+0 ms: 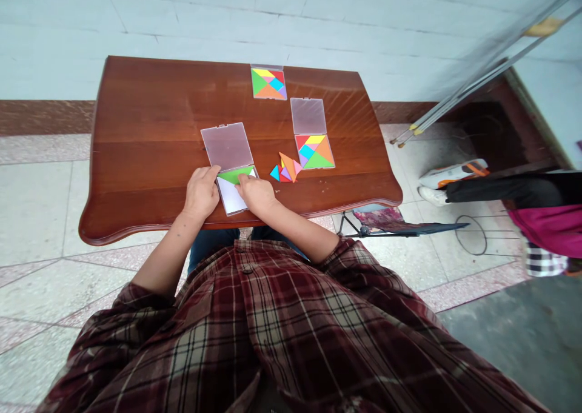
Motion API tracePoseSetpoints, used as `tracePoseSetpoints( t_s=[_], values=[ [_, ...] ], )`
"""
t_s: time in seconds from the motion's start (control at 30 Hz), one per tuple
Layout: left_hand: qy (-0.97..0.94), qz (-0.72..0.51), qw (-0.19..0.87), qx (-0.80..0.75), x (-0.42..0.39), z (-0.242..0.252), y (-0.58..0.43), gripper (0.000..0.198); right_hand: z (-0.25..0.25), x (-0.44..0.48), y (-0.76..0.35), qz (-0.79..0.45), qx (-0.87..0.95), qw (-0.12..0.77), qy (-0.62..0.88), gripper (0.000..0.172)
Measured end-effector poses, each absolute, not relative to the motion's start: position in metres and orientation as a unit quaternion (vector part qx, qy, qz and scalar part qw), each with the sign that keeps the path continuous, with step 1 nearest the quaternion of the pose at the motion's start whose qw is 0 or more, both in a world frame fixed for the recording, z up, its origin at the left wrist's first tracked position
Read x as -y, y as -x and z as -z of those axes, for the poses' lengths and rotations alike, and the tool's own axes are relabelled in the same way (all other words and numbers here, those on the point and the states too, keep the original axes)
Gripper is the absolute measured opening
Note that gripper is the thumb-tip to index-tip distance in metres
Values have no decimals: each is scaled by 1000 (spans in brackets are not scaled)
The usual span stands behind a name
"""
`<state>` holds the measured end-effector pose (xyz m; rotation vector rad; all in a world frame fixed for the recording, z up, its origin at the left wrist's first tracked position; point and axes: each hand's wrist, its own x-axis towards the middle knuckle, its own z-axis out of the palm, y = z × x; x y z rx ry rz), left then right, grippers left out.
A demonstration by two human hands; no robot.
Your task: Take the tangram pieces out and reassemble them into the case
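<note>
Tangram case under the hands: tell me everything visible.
The open tangram case lies flat on a polished wooden table, its frosted, translucent plastic lid extending away from the person. Its base shows a white surface holding a green piece, partly covered by fingers. The left hand is at the case near the lid-base join; the right hand is over the base.

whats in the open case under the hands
The open plastic case holds a green tangram piece on a white base; the left hand and right hand hide whatever lies beneath them.
</note>
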<state>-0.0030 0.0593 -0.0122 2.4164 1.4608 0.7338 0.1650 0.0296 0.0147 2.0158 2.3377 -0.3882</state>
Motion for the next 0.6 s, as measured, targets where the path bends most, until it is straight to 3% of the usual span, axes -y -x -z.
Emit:
tracePoseSetpoints(
  t_s=[0.37, 0.6],
  values=[
    [-821, -261, 127, -492, -60, 15, 4, 44, -32, -20, -184, 160, -745, -49, -646, 32],
    [-824, -256, 115, -492, -60, 14, 4, 45, -26, -21, -182, 150, -748, -20, -646, 30]
  ],
)
